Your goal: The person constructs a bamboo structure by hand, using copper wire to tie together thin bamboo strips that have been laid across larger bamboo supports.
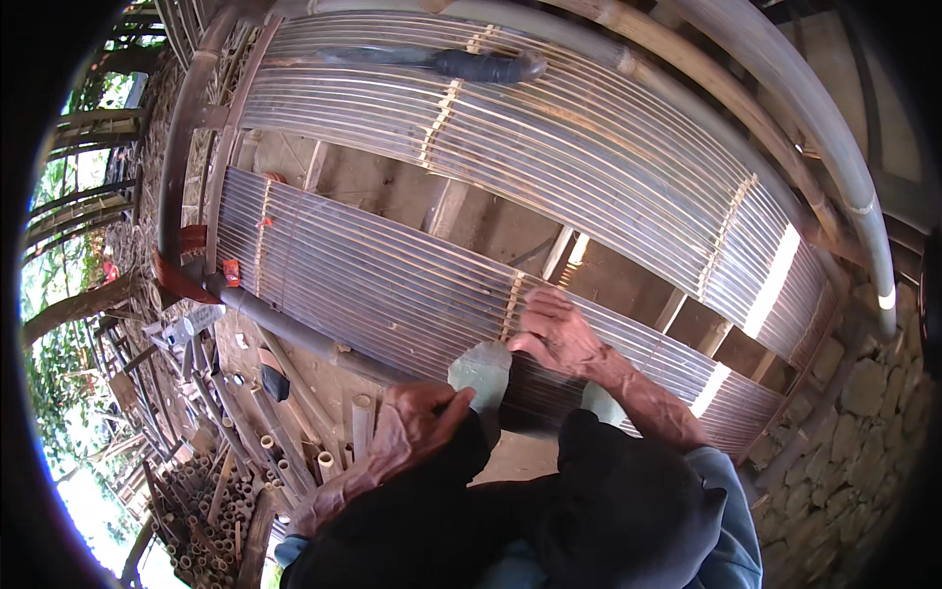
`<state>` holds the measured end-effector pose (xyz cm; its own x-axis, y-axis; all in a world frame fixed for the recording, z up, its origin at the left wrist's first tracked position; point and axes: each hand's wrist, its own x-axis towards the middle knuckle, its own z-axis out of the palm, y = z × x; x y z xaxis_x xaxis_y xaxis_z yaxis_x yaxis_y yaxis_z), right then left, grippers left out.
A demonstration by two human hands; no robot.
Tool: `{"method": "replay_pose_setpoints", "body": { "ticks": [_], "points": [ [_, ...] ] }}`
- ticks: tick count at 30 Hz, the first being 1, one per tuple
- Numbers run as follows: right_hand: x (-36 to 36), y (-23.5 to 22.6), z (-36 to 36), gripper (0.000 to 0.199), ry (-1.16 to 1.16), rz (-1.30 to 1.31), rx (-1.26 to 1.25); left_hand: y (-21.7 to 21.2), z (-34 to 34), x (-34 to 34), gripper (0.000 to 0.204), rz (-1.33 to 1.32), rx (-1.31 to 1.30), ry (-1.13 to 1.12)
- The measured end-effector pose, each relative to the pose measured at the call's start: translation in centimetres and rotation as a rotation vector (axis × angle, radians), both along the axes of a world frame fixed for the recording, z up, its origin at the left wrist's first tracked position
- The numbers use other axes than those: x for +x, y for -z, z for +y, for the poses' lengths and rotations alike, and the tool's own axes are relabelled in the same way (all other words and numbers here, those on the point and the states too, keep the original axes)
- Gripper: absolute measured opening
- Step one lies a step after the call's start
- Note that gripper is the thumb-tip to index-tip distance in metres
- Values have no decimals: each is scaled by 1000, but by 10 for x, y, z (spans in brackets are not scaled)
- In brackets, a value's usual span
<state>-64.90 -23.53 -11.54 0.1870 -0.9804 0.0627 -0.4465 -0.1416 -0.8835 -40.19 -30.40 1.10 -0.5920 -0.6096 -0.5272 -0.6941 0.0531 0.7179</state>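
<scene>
My right hand lies on the lower bamboo slat panel, its fingers curled onto the slats beside a pale binding row. Lower down, my left hand rests on my knee in dark trousers, fingers bent, with nothing visible in it. My two feet in pale green boots press against the panel's near edge. A second, upper slat panel curves across the back.
A dark-handled tool lies on the upper panel. Thick bamboo poles frame the top and right. Several cut bamboo tubes are piled at the lower left. A stone wall stands on the right.
</scene>
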Motion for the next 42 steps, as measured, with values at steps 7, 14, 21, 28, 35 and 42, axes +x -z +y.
{"method": "replay_pose_setpoints", "body": {
  "ticks": [7,14,21,28,35,42],
  "points": [
    [57,9,-21,14,354,30,18,7,-6,6,29,-17,151,-229],
    [-8,-25,39,24,435,96,17,41,-24,60,33,-61,346,-421],
    [-77,-40,188,40,1168,606,355,86,-97,202,51,-437,94,-607],
    [-53,-27,215,31,1091,357,495,41,-87,-53,39,-192,-738,309],
    [-98,-131,140,37,974,-27,95,36,71,-236,50,492,527,763],
    [-110,-93,167,37,718,-615,401,-8,34,-190,22,196,514,545]
  ]
}}
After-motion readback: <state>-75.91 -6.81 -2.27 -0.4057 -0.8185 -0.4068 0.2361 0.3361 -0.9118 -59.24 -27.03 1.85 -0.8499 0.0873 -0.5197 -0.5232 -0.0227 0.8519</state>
